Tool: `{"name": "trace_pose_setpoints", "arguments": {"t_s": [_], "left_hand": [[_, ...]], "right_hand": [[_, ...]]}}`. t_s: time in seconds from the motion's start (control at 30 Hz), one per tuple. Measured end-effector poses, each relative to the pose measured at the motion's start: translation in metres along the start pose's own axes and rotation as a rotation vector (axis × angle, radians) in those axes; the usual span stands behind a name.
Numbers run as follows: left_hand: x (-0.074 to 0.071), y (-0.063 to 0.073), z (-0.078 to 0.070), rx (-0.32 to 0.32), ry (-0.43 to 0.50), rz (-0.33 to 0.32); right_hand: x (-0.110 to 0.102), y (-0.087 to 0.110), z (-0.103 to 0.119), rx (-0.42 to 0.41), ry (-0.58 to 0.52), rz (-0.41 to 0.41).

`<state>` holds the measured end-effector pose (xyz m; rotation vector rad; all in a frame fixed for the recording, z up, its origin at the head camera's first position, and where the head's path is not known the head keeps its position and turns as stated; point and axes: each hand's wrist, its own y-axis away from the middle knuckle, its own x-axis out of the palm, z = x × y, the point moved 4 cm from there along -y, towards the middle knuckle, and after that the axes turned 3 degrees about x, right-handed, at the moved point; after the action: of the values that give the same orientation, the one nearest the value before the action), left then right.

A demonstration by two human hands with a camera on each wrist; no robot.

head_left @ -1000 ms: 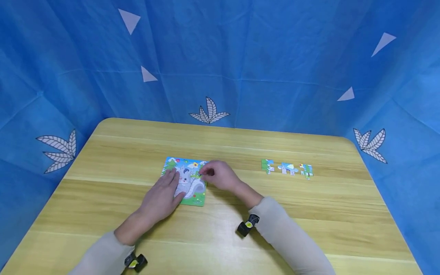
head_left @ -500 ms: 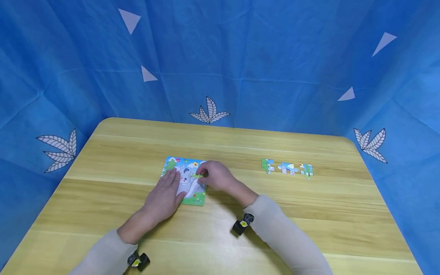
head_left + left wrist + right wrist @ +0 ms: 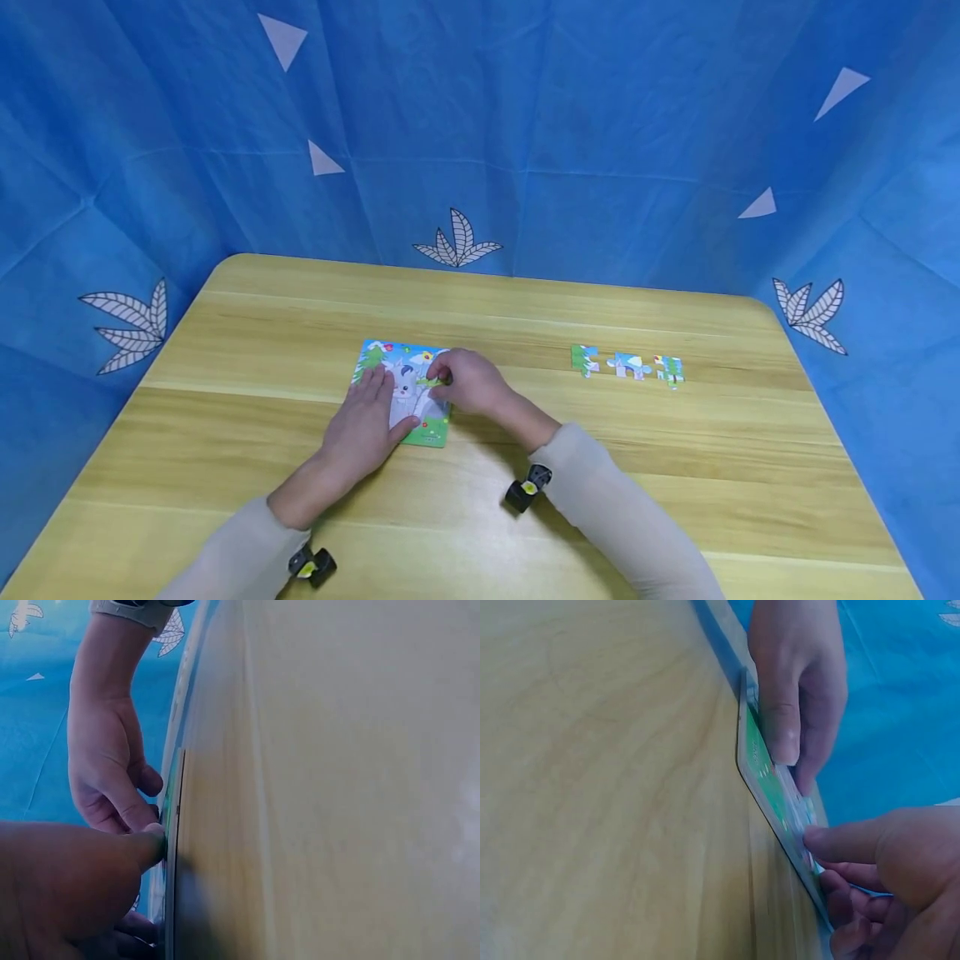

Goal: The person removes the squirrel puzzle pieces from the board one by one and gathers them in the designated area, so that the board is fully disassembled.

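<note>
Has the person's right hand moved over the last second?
Yes: judged against the middle leaf print on the curtain in the head view, the right hand has shifted slightly left, further over the puzzle.

The right hand (image 3: 472,382) sits farther over the puzzle (image 3: 432,434), nearer the left edge of the tabletop (image 3: 450,533). The left hand (image 3: 363,423) stretches its thumb (image 3: 404,428) farther right.

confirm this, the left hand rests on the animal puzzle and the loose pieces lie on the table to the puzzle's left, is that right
No: the loose pieces lie to the right of the animal puzzle, as the head view shows. The left hand does rest on it, and the pieces are on the table.
</note>
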<state>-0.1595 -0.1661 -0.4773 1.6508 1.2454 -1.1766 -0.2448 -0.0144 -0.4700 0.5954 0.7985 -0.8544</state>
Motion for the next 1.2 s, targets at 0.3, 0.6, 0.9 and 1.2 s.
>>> {"name": "trace_pose_setpoints", "arguments": {"t_s": [0.3,0.6,0.9,1.2], "left_hand": [[0.0021,-0.0024,0.0018,0.006,0.003,-0.06],[0.0014,-0.0033,-0.0002,0.007,-0.01,-0.042],[0.0025,-0.0015,0.0006,-0.003,-0.022,-0.041],[0.0018,-0.0013,0.0,0.001,-0.01,-0.046]], "right_hand": [[-0.0027,-0.0011,-0.0007,-0.003,-0.012,0.016],[-0.0052,-0.0029,-0.0029,0.019,-0.063,0.044],[-0.0051,-0.003,-0.0038,0.019,-0.089,0.052],[-0.0066,-0.0025,-0.0047,0.041,-0.123,0.084]]}}
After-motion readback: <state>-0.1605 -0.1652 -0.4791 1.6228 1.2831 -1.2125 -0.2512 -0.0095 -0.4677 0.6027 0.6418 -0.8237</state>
